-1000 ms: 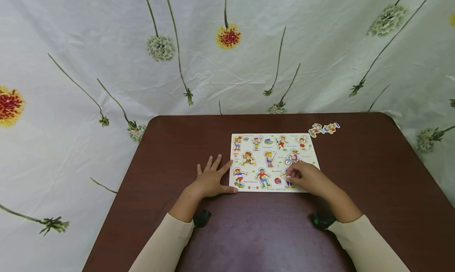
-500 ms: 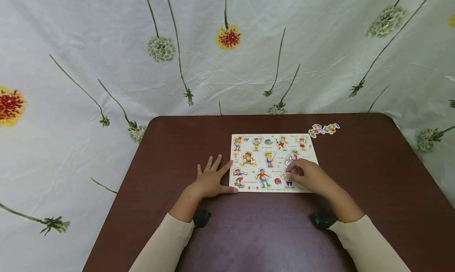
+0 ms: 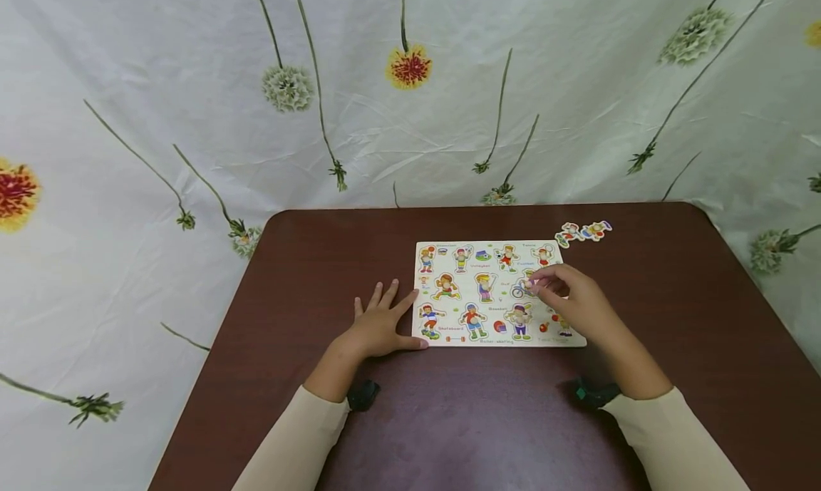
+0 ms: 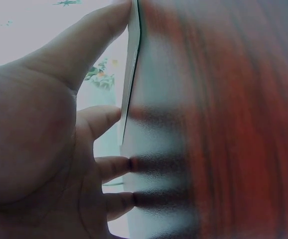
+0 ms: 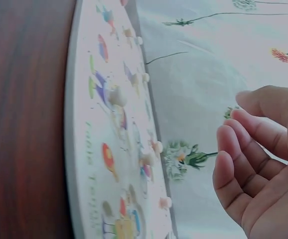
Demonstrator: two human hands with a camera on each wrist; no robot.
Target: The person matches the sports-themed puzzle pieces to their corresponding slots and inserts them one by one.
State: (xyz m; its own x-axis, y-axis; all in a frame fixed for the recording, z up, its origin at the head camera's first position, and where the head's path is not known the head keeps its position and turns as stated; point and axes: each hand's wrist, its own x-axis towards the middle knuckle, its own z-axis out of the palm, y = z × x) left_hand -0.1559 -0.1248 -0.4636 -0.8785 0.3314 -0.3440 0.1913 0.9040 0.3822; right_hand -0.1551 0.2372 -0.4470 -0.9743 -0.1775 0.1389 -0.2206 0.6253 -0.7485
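Observation:
A white knob puzzle board (image 3: 467,288) with sports-figure pieces lies on the table. My left hand (image 3: 377,328) is spread flat at its left side; in the left wrist view, thumb and index fingertips touch the board's edge (image 4: 132,59). Over the board's right part hovers my right hand (image 3: 577,302), near the cyclist piece (image 3: 527,284). The right wrist view shows that hand (image 5: 263,159) with loosely bent fingers, nothing between them, apart from the board. A baseball piece (image 3: 518,323) sits in the bottom row. Round knobs (image 5: 117,95) stand up from the pieces.
Two loose figure pieces, one at left (image 3: 567,234) and one at right (image 3: 596,230), lie beyond the board's far right corner. The dark brown table (image 3: 308,277) has a flowered white cloth (image 3: 359,120) behind it. Each wrist carries a small black device (image 3: 363,395).
My right hand has let go of the baseball piece and moved up and to the right, uncovering the board's lower right corner. The left hand stays in place.

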